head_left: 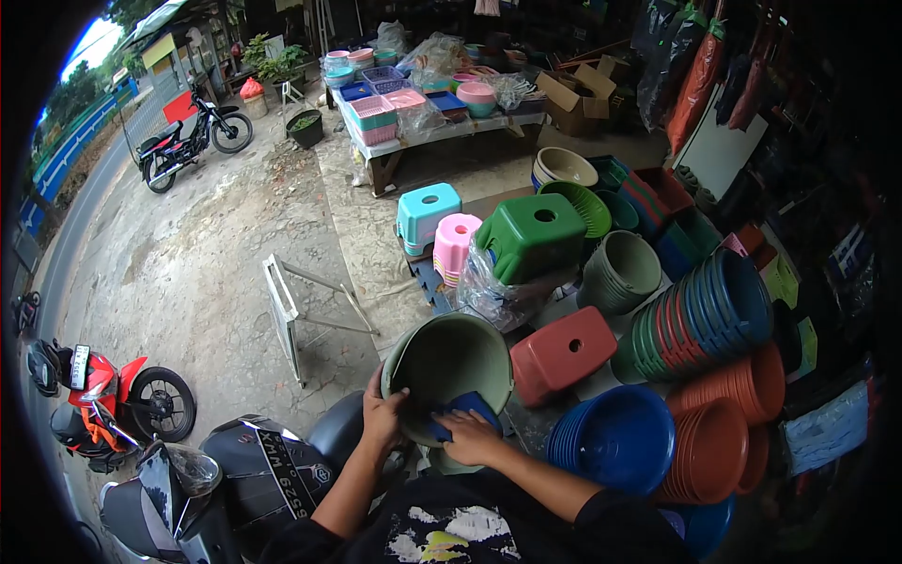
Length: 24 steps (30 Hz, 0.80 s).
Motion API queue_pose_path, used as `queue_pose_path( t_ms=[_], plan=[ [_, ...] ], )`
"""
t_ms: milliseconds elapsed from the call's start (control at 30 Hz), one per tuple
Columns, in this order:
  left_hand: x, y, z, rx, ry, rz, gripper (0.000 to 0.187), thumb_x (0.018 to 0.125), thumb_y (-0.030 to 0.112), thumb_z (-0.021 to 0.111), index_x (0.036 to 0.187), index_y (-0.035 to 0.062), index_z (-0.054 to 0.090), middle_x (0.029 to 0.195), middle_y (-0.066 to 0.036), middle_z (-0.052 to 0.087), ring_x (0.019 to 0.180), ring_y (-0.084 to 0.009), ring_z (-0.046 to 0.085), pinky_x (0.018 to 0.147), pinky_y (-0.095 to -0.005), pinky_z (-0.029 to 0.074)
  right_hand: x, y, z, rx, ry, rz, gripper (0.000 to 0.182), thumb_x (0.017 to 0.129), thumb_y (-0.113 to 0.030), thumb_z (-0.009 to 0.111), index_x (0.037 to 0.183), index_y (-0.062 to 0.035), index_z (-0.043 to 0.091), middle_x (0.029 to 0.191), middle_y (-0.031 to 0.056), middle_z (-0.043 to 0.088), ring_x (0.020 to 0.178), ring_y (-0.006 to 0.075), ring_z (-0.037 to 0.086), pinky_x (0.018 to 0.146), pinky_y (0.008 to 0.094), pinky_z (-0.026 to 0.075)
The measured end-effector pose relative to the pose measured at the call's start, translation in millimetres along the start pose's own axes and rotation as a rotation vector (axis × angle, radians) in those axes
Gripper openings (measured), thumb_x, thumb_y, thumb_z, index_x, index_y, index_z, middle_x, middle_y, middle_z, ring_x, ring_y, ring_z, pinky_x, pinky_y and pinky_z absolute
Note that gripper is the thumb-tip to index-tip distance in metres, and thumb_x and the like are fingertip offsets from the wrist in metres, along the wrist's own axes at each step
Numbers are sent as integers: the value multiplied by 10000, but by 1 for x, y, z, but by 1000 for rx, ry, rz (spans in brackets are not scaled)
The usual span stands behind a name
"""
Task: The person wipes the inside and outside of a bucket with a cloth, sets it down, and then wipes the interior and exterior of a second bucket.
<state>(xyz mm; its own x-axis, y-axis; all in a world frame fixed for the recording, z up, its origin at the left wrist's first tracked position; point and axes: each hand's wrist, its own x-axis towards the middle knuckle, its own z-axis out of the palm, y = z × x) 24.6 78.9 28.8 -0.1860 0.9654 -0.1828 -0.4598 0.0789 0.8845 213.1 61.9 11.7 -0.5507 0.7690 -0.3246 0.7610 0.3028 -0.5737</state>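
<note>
A grey-green plastic bucket (pixel 449 352) is tilted in front of me with its mouth facing up toward me. My left hand (pixel 382 414) grips its left rim, fingers wrapped over the edge. Inside the near wall, my right hand (pixel 467 435) presses a dark blue cloth (pixel 474 407) against the bucket. Part of the cloth is hidden under the fingers. Just right of the bucket lies a red plastic stool (pixel 564 350), and a green stool (pixel 533 230) wrapped partly in clear plastic stands beyond it.
Stacked blue basins (pixel 615 437), orange-brown pots (pixel 709 451) and nested buckets (pixel 695 315) crowd the right. A metal frame stand (pixel 282 305) is ahead left. Parked motorbikes (pixel 272 470) stand at the lower left. A table (pixel 385 155) with plastic baskets is at the back.
</note>
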Motion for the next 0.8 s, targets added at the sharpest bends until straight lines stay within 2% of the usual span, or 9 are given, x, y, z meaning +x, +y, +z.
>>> queue_pose_path(
  t_ms=[33, 100, 233, 333, 400, 533, 600, 733, 800],
  plan=[
    [-1, 3, -2, -1, 1, 1, 644, 802, -97, 546, 1411, 47, 395, 1293, -124, 545, 1156, -230, 547, 998, -347, 438, -7, 6, -9, -171, -1, 15, 652, 817, -210, 531, 1434, -49, 400, 1458, 199, 416, 1385, 320, 352, 1155, 505, 195],
    [0, 6, -3, 24, 16, -2, 771, 685, -148, 472, 1423, 56, 374, 1277, -136, 548, 1140, -248, 558, 968, -355, 470, -16, 17, -26, -444, 308, 40, 705, 778, -174, 568, 1444, -44, 378, 1499, 152, 378, 1418, 299, 303, 1167, 497, 153],
    [-1, 6, 2, -119, 65, -12, 792, 695, -169, 439, 1449, 49, 336, 1278, -141, 552, 1117, -252, 581, 941, -350, 487, -7, 24, -53, -562, 600, -40, 731, 764, -178, 596, 1446, -37, 373, 1489, 190, 375, 1403, 318, 325, 1161, 489, 175],
    [-1, 13, 10, -199, 68, -35, 819, 697, -167, 444, 1468, 69, 299, 1278, -145, 549, 1118, -263, 583, 937, -356, 495, 1, 7, -73, -375, 755, 78, 741, 746, -104, 597, 1447, -24, 368, 1476, 213, 383, 1399, 351, 321, 1147, 517, 186],
    [-4, 11, 10, -205, 27, -52, 820, 694, -166, 444, 1467, 67, 303, 1284, -151, 546, 1122, -267, 583, 939, -361, 498, 16, 18, -74, -66, 1110, 132, 751, 777, -108, 585, 1466, 5, 309, 1450, 286, 371, 1359, 389, 365, 1137, 500, 214],
    [-11, 10, 13, -203, 51, -39, 828, 694, -168, 441, 1472, 75, 299, 1286, -154, 543, 1121, -269, 583, 940, -362, 498, 27, 13, -96, 415, 1496, 72, 582, 911, -97, 516, 1433, 65, 316, 1416, 314, 398, 1263, 462, 443, 1080, 488, 306],
    [-19, 14, 16, -177, 81, -61, 816, 693, -162, 439, 1469, 50, 304, 1295, -152, 540, 1121, -259, 581, 949, -344, 488, 24, 6, -101, 475, 1493, 111, 539, 947, -118, 496, 1422, 74, 330, 1424, 314, 390, 1285, 459, 420, 1093, 480, 296],
    [-22, -1, 13, -79, -10, -27, 799, 693, -157, 439, 1462, 15, 308, 1314, -146, 530, 1137, -240, 572, 962, -325, 473, 51, 25, -80, 101, 1331, 113, 597, 931, -182, 528, 1452, 22, 319, 1453, 285, 366, 1343, 448, 350, 1124, 491, 247],
    [-24, -8, 15, -75, -88, -24, 786, 693, -155, 438, 1455, -10, 311, 1328, -138, 522, 1153, -226, 564, 974, -315, 459, 56, 1, -80, -132, 1134, 338, 669, 916, -271, 541, 1477, -8, 286, 1512, 226, 310, 1391, 434, 277, 1131, 548, 186]
  ],
)
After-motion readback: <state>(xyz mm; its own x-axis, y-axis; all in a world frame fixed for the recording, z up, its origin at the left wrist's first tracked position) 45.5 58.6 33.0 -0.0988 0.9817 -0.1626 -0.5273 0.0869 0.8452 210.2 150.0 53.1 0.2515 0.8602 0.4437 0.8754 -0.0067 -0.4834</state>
